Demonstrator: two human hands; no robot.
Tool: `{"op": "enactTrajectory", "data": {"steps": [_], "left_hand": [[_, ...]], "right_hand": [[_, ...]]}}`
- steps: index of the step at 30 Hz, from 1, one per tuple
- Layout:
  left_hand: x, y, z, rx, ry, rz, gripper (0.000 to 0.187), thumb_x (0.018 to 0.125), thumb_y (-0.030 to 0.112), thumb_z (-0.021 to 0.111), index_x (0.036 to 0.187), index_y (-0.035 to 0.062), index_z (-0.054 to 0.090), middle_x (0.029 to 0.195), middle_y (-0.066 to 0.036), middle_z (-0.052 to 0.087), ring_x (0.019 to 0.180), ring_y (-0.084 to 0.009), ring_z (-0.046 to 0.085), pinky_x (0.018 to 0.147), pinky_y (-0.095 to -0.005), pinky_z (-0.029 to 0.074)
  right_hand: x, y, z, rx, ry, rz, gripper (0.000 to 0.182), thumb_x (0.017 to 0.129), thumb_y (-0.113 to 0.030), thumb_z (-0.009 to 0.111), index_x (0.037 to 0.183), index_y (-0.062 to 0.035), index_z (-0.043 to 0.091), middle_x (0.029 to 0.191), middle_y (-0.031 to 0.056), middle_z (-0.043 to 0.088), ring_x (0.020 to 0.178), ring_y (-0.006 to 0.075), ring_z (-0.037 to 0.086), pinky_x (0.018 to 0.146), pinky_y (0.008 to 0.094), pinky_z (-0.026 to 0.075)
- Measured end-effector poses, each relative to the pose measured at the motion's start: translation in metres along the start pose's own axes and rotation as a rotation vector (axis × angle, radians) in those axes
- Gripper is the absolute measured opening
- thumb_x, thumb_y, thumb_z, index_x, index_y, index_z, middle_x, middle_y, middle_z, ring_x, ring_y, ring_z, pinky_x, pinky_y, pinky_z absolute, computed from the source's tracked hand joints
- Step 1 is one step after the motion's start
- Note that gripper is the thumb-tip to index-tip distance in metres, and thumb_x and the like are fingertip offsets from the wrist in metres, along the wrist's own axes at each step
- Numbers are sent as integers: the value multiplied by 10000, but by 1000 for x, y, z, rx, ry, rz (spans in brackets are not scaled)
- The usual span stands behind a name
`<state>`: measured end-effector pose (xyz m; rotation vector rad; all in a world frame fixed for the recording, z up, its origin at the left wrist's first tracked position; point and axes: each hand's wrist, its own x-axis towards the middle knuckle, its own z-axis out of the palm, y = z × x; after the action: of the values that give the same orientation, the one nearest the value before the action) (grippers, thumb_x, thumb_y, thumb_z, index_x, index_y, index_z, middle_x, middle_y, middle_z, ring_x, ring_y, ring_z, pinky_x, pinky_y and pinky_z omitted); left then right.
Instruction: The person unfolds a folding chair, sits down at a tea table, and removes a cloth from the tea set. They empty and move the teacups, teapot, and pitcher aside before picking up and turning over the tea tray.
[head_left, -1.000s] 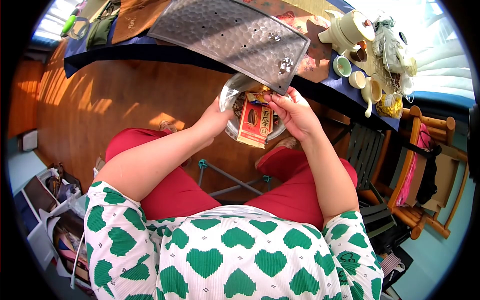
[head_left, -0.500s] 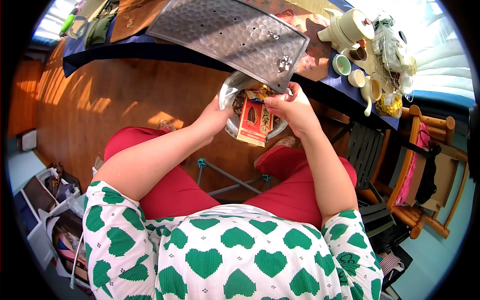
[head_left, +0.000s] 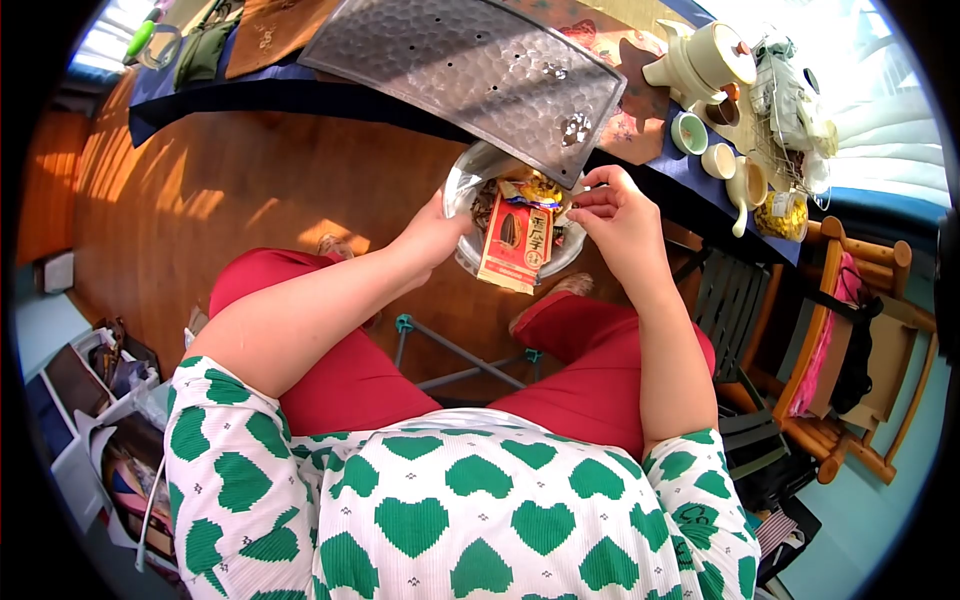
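A round rubbish bin [head_left: 463,255] with a pale liner stands between my knees, under the table edge. My left hand [head_left: 433,238] grips its left rim, thumb inside and fingers hidden outside. A red and cream sunflower seed packet [head_left: 514,245] lies tilted across the bin's mouth. Against its upper end sits a crumpled yellow and blue wrapper [head_left: 533,192]. My right hand [head_left: 622,222] hovers by the bin's right rim, fingers bent and a little apart, with nothing visible in them.
A grey textured tray [head_left: 470,75] overhangs the table edge just above the bin. To its right stand a cream teapot [head_left: 715,58], a green cup [head_left: 689,133] and a jar of yellow pieces [head_left: 782,213]. A wooden chair [head_left: 820,340] is at right.
My right hand has let go of the yellow and blue wrapper and drawn back to the right. The wrapper now rests at the packet's top. My left hand stays on the rim.
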<state>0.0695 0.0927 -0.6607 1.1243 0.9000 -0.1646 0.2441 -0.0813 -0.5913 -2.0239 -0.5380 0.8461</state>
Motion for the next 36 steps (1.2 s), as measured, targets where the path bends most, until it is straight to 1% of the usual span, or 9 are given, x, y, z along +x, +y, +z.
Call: {"op": "enactTrajectory", "data": {"steps": [6,12,18,21,24,27,30,33,36], "left_hand": [[1,-2,-2,39,11,-15,598,844,29,544,1423,75,403,1205,-64,600,1092,-161,537,962,-309,425],[2,-4,-3,30,3,-4,595,840,30,546,1417,82,409,1182,-55,601,1056,-155,542,916,-300,443],[5,-8,-4,23,0,-2,595,842,30,547,1417,97,411,1168,-52,602,1035,-147,540,880,-299,454],[5,-9,-4,46,-3,-19,605,840,30,547,1424,96,405,1166,-59,600,1035,-154,541,882,-305,457],[5,-11,-4,34,4,-20,617,838,31,548,1433,95,396,1165,-66,600,1029,-158,545,884,-307,458],[4,-12,-4,37,5,-12,623,838,28,546,1439,91,391,1169,-69,600,1032,-160,546,886,-308,459],[5,-12,-5,44,4,-2,622,839,27,544,1439,88,390,1170,-70,600,1040,-159,545,894,-309,456],[6,-10,-7,52,-2,-26,617,837,25,543,1433,84,395,1172,-67,600,1052,-159,542,910,-311,451],[6,-9,-6,25,0,15,607,839,28,545,1426,83,402,1169,-62,600,1057,-158,539,920,-310,444]], "right_hand": [[0,4,-2,-7,-7,-81,225,837,46,687,1041,-1,605,939,110,718,887,151,703,814,282,562],[-4,-3,-4,-2,-2,-86,207,826,25,711,1006,-4,612,915,89,708,869,142,695,812,278,559],[-6,-5,-6,-89,-12,-93,201,799,1,745,938,2,600,860,62,673,793,128,667,758,265,543],[-4,2,-5,-100,1,-158,204,791,7,749,923,2,593,862,58,652,781,124,652,743,262,536],[-3,4,-3,-70,-11,-186,175,809,4,742,904,-3,595,878,41,640,791,116,643,740,257,534],[0,5,-3,77,-54,-134,164,828,19,720,928,-10,594,892,30,631,796,120,639,758,253,532],[5,8,-7,462,-216,23,159,873,15,660,997,-33,573,939,42,632,856,134,645,784,257,540],[8,17,-13,828,-309,246,154,920,-7,575,1063,-48,538,991,79,636,925,166,647,819,286,551],[16,24,-15,981,-436,313,123,952,-36,507,1071,-53,531,1048,109,640,960,193,645,856,322,560]]}}
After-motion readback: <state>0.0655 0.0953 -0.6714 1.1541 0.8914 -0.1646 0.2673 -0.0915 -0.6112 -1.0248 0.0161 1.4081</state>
